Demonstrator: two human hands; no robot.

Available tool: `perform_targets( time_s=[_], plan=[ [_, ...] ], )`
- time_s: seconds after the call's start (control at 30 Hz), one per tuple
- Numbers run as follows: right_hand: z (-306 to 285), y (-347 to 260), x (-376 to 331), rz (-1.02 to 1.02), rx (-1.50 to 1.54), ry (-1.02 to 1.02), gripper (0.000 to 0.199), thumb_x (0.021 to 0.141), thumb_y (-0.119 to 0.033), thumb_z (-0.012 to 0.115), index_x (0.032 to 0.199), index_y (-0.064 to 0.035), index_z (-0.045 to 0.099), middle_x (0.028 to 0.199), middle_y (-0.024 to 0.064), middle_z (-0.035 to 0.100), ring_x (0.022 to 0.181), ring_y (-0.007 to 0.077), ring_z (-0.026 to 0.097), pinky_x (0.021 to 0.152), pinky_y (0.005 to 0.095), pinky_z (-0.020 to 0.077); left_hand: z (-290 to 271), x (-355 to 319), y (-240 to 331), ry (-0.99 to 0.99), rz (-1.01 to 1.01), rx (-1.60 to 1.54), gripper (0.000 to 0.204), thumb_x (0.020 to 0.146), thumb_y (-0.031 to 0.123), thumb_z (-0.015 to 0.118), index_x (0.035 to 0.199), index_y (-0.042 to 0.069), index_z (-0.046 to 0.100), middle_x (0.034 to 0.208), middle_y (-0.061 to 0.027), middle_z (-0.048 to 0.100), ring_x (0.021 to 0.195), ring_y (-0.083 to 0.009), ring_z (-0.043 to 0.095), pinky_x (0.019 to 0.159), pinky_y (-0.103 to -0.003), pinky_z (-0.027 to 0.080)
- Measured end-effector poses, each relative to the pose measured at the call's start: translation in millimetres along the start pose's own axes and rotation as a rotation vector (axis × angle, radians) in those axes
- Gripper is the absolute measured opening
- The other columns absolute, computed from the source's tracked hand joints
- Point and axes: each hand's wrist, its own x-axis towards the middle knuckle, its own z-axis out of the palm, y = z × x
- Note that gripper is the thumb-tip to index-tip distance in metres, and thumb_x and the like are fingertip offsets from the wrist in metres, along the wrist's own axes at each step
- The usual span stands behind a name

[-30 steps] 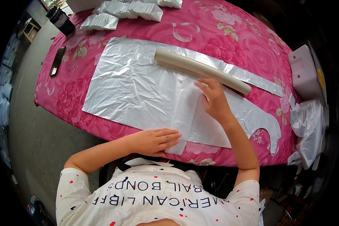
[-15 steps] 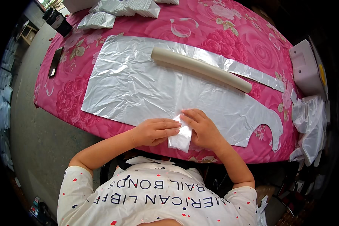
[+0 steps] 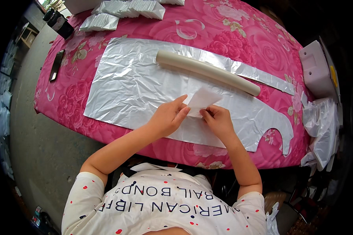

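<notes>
Pinching a small white bag (image 3: 202,100), the left hand (image 3: 168,117) and right hand (image 3: 218,120) each close their grip on its lower edge. Silver sheet (image 3: 137,86) lies under them on the bench (image 3: 243,31), a cream roll (image 3: 208,72) just beyond.

Rose-patterned pink table (image 3: 239,27) under silver sheet (image 3: 133,86), cream roll (image 3: 208,72), folded stacks (image 3: 129,8).
</notes>
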Motion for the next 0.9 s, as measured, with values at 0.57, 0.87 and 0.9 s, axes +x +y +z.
perform_targets(
  time_s=[0.57,0.87,0.9],
  plan=[
    [5,4,7,-0.576,-0.583,0.341,0.041,0.072,-0.012,0.068,0.109,0.0005,0.056,0.110,0.0157,0.057,0.101,0.0270,0.054,0.086,0.0364,0.0442,29,-2,-13,0.004,0.307,0.692,0.060,0.081,0.021,0.056,0.130,-0.007,0.037,0.138,-0.0207,0.035,0.129,-0.0313,0.033,0.105,-0.041,0.026],
    [-16,8,35,-0.789,-0.597,0.009,0.042,0.069,0.004,0.055,0.110,-0.0006,0.057,0.116,0.0134,0.055,0.107,0.0298,0.052,0.093,0.0376,0.0420,18,23,-15,0.065,0.433,0.815,0.049,0.067,0.005,0.057,0.114,-0.008,0.050,0.117,-0.0165,0.054,0.106,-0.0272,0.053,0.088,-0.036,0.042],
    [-16,11,37,-0.781,-0.536,0.015,0.042,0.067,0.005,0.054,0.108,-0.0007,0.058,0.114,0.0130,0.056,0.105,0.0295,0.053,0.091,0.0374,0.0434,17,25,-14,0.068,0.453,0.838,0.046,0.067,0.004,0.056,0.112,-0.007,0.052,0.115,-0.0160,0.055,0.104,-0.0268,0.054,0.087,-0.036,0.043]
  ],
)
